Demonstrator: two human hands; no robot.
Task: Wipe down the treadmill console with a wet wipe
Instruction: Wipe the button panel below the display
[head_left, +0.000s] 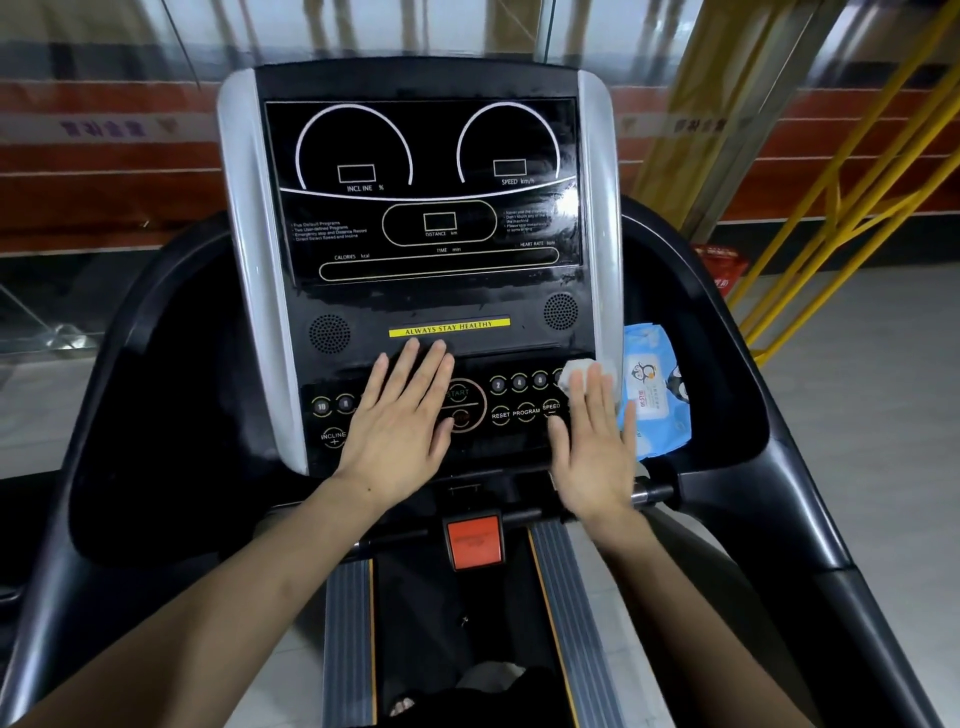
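Observation:
The treadmill console (431, 291) fills the middle of the view, black with silver side strips, a dark display above and a row of round buttons below. My left hand (402, 421) lies flat with spread fingers on the button panel, left of the START button. My right hand (592, 441) is flat on the right end of the panel, fingertips pressing a crumpled white wet wipe (579, 376) against the speed buttons. Wet streaks shine on the display's right side.
A blue pack of wipes (657, 395) rests in the tray right of the console. Black handrails (737, 415) curve down on both sides. An orange stop button (474, 540) sits below the console, above the belt. Yellow railings (831, 208) stand at the right.

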